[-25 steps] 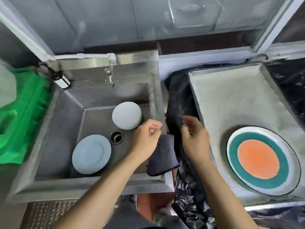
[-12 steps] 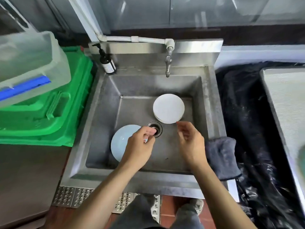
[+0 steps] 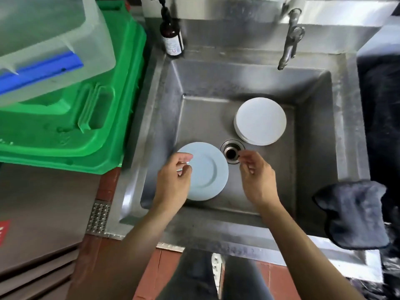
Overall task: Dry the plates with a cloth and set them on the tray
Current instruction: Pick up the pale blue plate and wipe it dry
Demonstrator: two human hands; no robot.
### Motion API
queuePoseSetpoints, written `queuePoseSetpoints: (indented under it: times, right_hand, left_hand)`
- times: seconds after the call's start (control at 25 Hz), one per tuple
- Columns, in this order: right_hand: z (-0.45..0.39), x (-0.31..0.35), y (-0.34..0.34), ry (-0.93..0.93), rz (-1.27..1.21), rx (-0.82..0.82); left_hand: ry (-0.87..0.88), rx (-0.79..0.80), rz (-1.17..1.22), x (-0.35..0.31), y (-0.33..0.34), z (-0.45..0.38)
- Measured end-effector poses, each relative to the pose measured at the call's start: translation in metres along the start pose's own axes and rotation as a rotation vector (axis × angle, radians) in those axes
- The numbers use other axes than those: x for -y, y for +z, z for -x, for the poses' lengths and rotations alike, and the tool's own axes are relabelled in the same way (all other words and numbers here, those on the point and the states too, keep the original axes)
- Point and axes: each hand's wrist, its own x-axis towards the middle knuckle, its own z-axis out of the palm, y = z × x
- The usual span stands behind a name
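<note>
Two plates wait in the sink [image 3: 311, 126], and neither is lifted yet: the pale blue plate [image 3: 207, 172] lies flat in the near left part of the basin, the white plate [image 3: 260, 121] sits toward the far right, just past the drain [image 3: 232, 150]. The left hand [image 3: 173, 182] hovers over the blue plate's left rim with its fingers loosely curled and holding nothing; whether they touch the rim I cannot tell. The right hand [image 3: 256, 178] hangs just beside the plate's right edge, over the drain, fingers relaxed and apart, also holding nothing. To pick the blue plate up well, I judge both hands should slide fingertips under opposite rims, since a wet plate lying flat on steel gives little purchase from above, then tilt it so water runs off before carrying it. The dark cloth [image 3: 355, 215] is draped over the sink's near right corner, well apart from both hands, so one hand must fetch it once the plate is secure. The tray is out of view. At the sink's far left corner stands a pump bottle [image 3: 172, 36]; left of the sink a clear tub [image 3: 65, 33] rests on a green crate [image 3: 93, 118].
</note>
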Motion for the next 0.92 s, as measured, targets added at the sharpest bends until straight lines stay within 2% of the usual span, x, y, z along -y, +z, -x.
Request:
queuePoseSetpoints:
  times: [0.24, 0.4, 0.52, 0.72, 0.84, 0.92]
  right_hand:
    - [-0.066, -0.056, 0.059, 0.046, 0.078, 0.084]
    - [-0.101, -0.105, 0.095, 0.044, 0.179, 0.175]
    - [-0.118, -0.14, 0.118, 0.007, 0.202, 0.175]
    - [-0.13, -0.172, 0.139, 0.031, 0.229, 0.192]
    - [-0.133, -0.175, 0.147, 0.022, 0.197, 0.223]
    - [-0.137, -0.173, 0.152, 0.085, 0.171, 0.22]
  left_hand:
    - [-0.216, -0.086, -0.062, 0.075, 0.023, -0.052]
    - [-0.397, -0.026, -0.098, 0.125, 0.047, -0.085]
    - [-0.504, 0.037, -0.122, 0.156, 0.062, -0.1]
    - [-0.675, 0.059, -0.319, 0.183, 0.077, -0.111]
    - [-0.77, 0.051, -0.214, 0.187, 0.079, -0.114]
    - [-0.781, 0.016, -0.094, 0.187, 0.078, -0.115]
